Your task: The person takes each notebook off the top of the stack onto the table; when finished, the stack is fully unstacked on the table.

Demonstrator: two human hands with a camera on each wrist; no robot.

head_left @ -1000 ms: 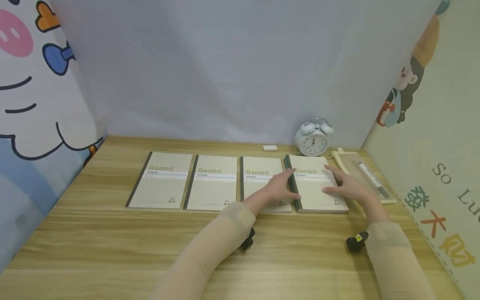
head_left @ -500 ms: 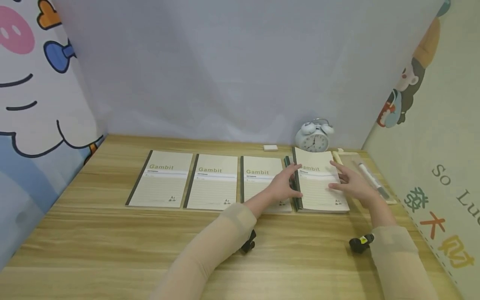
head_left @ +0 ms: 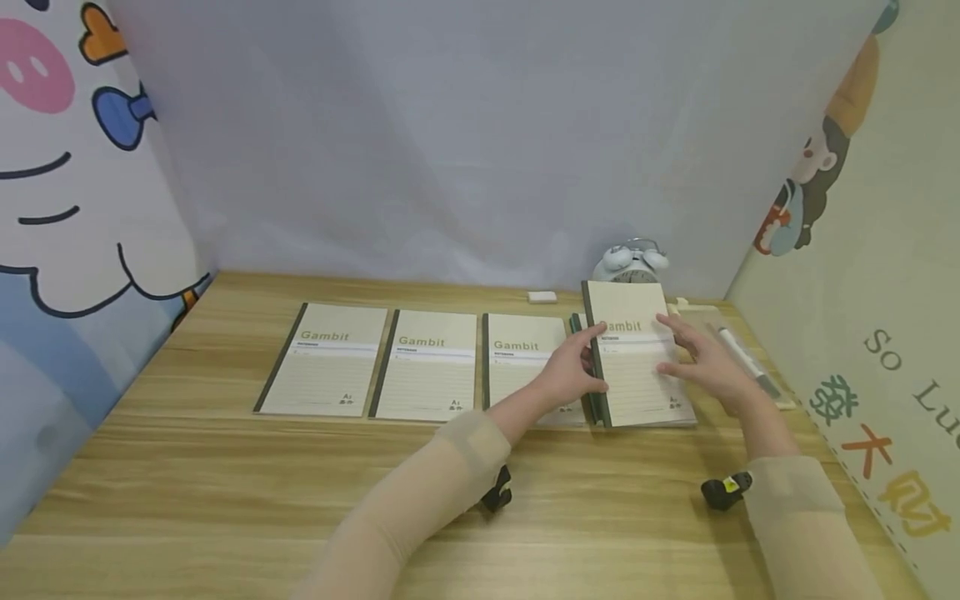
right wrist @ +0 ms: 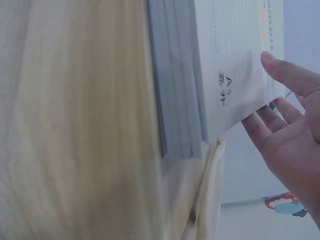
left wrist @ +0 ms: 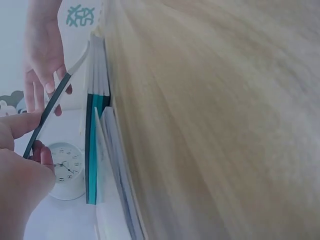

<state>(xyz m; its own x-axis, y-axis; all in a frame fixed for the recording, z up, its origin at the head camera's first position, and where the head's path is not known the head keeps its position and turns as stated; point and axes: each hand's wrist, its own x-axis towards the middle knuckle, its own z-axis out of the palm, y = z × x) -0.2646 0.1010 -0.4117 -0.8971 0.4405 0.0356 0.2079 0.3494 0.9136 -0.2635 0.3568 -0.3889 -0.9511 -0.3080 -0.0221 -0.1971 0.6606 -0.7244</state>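
Note:
A Gambit notebook [head_left: 637,375] with a dark spine tilts up from the stack at the right of the row, its top edge raised and its lower edge on the stack. My left hand [head_left: 564,371] pinches its spine side, thumb on the cover, fingers beneath, as the left wrist view shows. At the opposite edge, my right hand [right wrist: 295,130] holds it between thumb and fingers. Below lies the stack [left wrist: 92,135] of several notebooks, one with a teal spine. Left of it lie three notebooks: one far left [head_left: 322,367], one in the middle [head_left: 427,375], one [head_left: 517,333] partly under my left forearm.
A white alarm clock [head_left: 632,260] stands behind the raised notebook, its dial mostly hidden in the head view. A white eraser-like block [head_left: 542,297] lies near the back edge. To the right, a see-through pouch [head_left: 705,317] carries a marker [head_left: 738,350], beside the patterned wall.
Both hands have lifted the top notebook's far edge off the stack, and it now covers much of the clock. My right hand shifted slightly right. The other notebooks stayed put.

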